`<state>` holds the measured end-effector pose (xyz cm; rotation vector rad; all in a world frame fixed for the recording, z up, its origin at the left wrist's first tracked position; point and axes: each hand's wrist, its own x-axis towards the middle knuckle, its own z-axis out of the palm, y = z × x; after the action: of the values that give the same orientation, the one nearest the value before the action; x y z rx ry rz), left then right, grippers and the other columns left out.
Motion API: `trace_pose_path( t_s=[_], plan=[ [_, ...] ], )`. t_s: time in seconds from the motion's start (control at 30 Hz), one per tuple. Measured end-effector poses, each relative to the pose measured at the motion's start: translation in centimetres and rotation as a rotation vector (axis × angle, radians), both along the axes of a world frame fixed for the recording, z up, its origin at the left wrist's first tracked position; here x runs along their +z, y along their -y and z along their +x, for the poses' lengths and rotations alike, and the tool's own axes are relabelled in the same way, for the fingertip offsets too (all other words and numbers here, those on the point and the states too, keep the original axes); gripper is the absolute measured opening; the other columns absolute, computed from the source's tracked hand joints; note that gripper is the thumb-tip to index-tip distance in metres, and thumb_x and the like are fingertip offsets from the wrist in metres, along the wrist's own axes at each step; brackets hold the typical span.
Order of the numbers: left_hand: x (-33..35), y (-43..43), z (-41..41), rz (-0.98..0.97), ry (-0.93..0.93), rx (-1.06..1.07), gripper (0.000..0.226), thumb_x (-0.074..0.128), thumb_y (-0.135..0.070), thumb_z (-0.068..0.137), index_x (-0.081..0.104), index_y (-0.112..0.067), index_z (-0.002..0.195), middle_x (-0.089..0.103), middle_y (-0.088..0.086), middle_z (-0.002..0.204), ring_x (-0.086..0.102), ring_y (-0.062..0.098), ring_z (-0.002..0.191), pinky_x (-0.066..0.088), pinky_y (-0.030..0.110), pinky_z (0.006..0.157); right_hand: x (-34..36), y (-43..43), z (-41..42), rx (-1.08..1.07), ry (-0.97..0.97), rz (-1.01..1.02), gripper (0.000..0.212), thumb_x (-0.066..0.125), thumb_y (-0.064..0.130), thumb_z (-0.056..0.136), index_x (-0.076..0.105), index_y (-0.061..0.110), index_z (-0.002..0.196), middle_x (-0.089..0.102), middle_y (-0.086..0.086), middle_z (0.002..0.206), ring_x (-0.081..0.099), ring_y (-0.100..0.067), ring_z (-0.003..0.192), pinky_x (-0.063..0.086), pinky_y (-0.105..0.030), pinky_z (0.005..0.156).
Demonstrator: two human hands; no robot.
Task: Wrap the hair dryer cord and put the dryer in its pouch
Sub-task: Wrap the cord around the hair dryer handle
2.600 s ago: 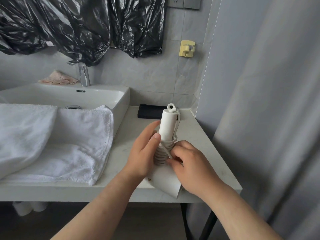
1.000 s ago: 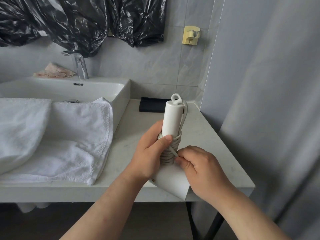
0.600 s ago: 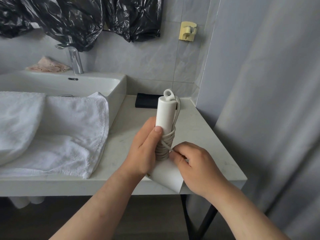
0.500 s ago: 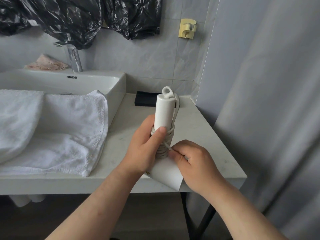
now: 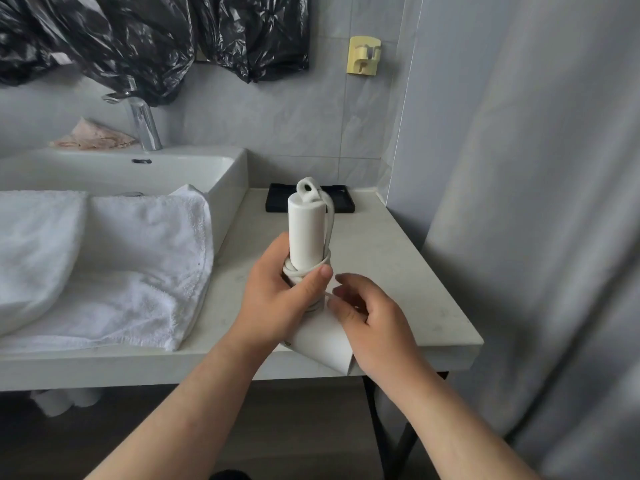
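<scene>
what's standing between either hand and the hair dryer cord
Nothing visible. The left hand grips the white cylindrical plastic hair dryer over its coiled white cord; the right hand holds the cord's loose strand.

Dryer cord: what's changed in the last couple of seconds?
The left hand slid its thumb across the upper coils of the cord, pinning them. The right hand lifted and spread its fingers; the cord's end still runs to them, grip unclear. The dryer stays upright over the counter.
</scene>
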<state>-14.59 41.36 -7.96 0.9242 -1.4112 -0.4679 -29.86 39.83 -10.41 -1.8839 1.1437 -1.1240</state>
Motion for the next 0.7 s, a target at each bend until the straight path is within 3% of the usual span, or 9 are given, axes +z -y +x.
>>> trace_pose_path(
  t_s=[0.07, 0.17, 0.3, 0.4, 0.47, 0.57, 0.63, 0.7],
  plan=[
    [0.0, -0.2, -0.1, -0.047, 0.055, 0.067, 0.021, 0.066, -0.042, 0.083, 0.058, -0.023, 0.087, 0.056, 0.004, 0.081, 0.057, 0.031, 0.077, 0.049, 0.054, 0.068, -0.1, -0.2, 0.0, -0.017, -0.020, 0.027, 0.026, 0.061, 0.036, 0.091, 0.065, 0.026, 0.115, 0.068, 0.010, 0.109, 0.062, -0.005, 0.099, 0.045, -0.013, 0.076],
    [0.9, -0.3, 0.0, -0.069, 0.196, 0.163, 0.018, 0.064, -0.043, 0.084, 0.059, -0.026, 0.086, 0.057, -0.004, 0.083, 0.057, 0.024, 0.079, 0.049, 0.049, 0.072, 0.1, -0.2, -0.3, -0.029, -0.071, 0.008, 0.020, 0.060, 0.040, 0.091, 0.068, 0.025, 0.101, 0.069, 0.008, 0.096, 0.062, -0.005, 0.087, 0.041, -0.013, 0.065],
    [3.2, -0.6, -0.2, 0.148, 0.228, 0.146, 0.025, 0.075, -0.041, 0.075, 0.064, -0.027, 0.093, 0.067, -0.010, 0.083, 0.064, 0.013, 0.078, 0.055, 0.041, 0.073, 0.2, -1.0, -0.1, -0.116, -0.184, -0.111, 0.026, 0.053, 0.054, 0.089, 0.057, 0.029, 0.088, 0.059, 0.011, 0.084, 0.057, -0.005, 0.077, 0.034, -0.016, 0.057],
    [4.9, -0.4, -0.7, 0.298, 0.354, 0.219, 0.033, 0.081, -0.045, 0.066, 0.065, -0.023, 0.084, 0.069, -0.004, 0.077, 0.068, 0.017, 0.076, 0.058, 0.041, 0.070, -0.1, -2.0, 0.4, -0.124, -0.265, -0.201, 0.029, 0.050, 0.055, 0.088, 0.053, 0.028, 0.097, 0.052, 0.014, 0.087, 0.052, -0.004, 0.079, 0.032, -0.013, 0.059],
    [5.5, -0.1, -0.1, 0.312, 0.382, 0.209, 0.029, 0.079, -0.037, 0.070, 0.065, -0.016, 0.084, 0.070, -0.001, 0.076, 0.068, 0.015, 0.069, 0.057, 0.037, 0.065, -0.4, -2.0, 0.1, -0.052, -0.223, -0.134, 0.033, 0.047, 0.053, 0.091, 0.052, 0.029, 0.113, 0.052, 0.016, 0.100, 0.054, -0.004, 0.091, 0.038, -0.012, 0.066],
    [5.3, 0.4, 2.0, 0.335, 0.187, 0.021, 0.028, 0.079, -0.018, 0.075, 0.064, -0.001, 0.092, 0.066, 0.003, 0.078, 0.061, 0.009, 0.068, 0.050, 0.026, 0.063, -1.0, -1.0, -0.9, -0.014, -0.217, -0.121, 0.028, 0.048, 0.043, 0.095, 0.058, 0.028, 0.118, 0.056, 0.014, 0.111, 0.056, -0.008, 0.103, 0.045, -0.018, 0.081],
    [4.5, 1.1, 3.3, 0.368, -0.012, -0.027, 0.044, 0.076, -0.018, 0.066, 0.060, 0.006, 0.099, 0.062, 0.010, 0.083, 0.059, 0.017, 0.077, 0.050, 0.033, 0.069, -1.3, -0.2, -1.2, -0.064, -0.282, -0.191, 0.023, 0.055, 0.038, 0.093, 0.065, 0.028, 0.111, 0.059, 0.012, 0.109, 0.054, -0.014, 0.104, 0.045, -0.025, 0.087],
    [3.6, 1.7, 4.2, 0.398, -0.205, -0.072, 0.041, 0.068, -0.013, 0.063, 0.055, 0.004, 0.098, 0.056, 0.013, 0.085, 0.056, 0.025, 0.083, 0.050, 0.041, 0.073, -1.2, 0.0, -0.8, -0.095, -0.313, -0.222, 0.023, 0.059, 0.038, 0.090, 0.068, 0.026, 0.107, 0.060, 0.010, 0.110, 0.051, -0.018, 0.106, 0.042, -0.028, 0.091]
  ],
)
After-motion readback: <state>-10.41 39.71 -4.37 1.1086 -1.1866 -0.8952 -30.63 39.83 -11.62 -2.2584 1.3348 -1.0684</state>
